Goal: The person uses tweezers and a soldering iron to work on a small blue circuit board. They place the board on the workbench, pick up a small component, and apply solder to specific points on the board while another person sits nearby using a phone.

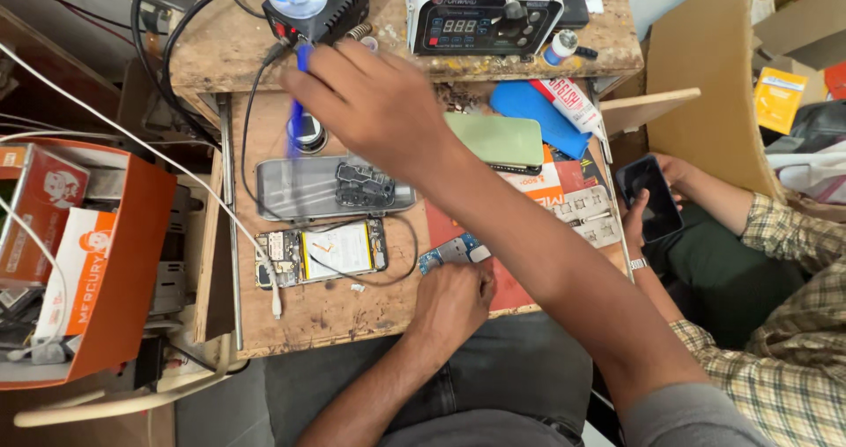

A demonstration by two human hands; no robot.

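Grey trousers fill the bottom of the view, and just above them the left hand rests at the near edge of the wooden surface — fingers curled down onto a small blue circuit board, pinning it in place. The right hand stretches far across to the back of the surface, fingers pinched around a blue pen-shaped tool that points down toward a small round pot. Between the two hands lies an opened phone, back off, battery and boards exposed, thin wires looping from it. Beside it, a grey phone back cover lies face up. So the strip-down looks well advanced — the case is apart and one board is out; by my reading the work on that board is in hand, and reassembly is all to come. At the back stands a grey machine with a display. To the right, another person holds a dark phone.
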